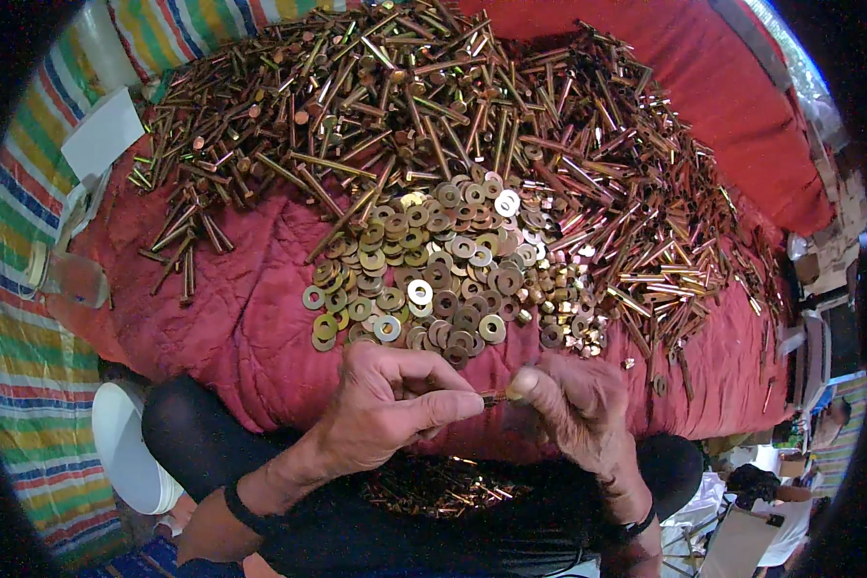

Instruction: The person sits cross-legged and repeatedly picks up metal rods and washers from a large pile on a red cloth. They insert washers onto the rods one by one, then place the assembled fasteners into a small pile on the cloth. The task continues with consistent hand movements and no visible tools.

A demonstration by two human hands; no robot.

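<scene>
A short stretch of a dark threaded bolt [494, 397] shows between my two hands, just in front of the washers. My left hand [385, 400] is closed, pinching one end of it between thumb and index finger. At the other end, my right hand [583, 409] is closed too, its thumb and curled fingers pressed round the tip. Whether a nut or washer sits under those fingers is hidden. Beyond the hands lies a heap of flat round washers [419, 292], with small brass-coloured nuts [573, 308] at its right side.
A large pile of long bolts [356, 87] spreads over the red quilted cloth [270, 318]. More bolts [443, 486] lie in my lap. At left are a white bucket [130, 448], a clear jar [72, 279] and a white card [103, 133]. A red cushion [703, 116] borders the far right.
</scene>
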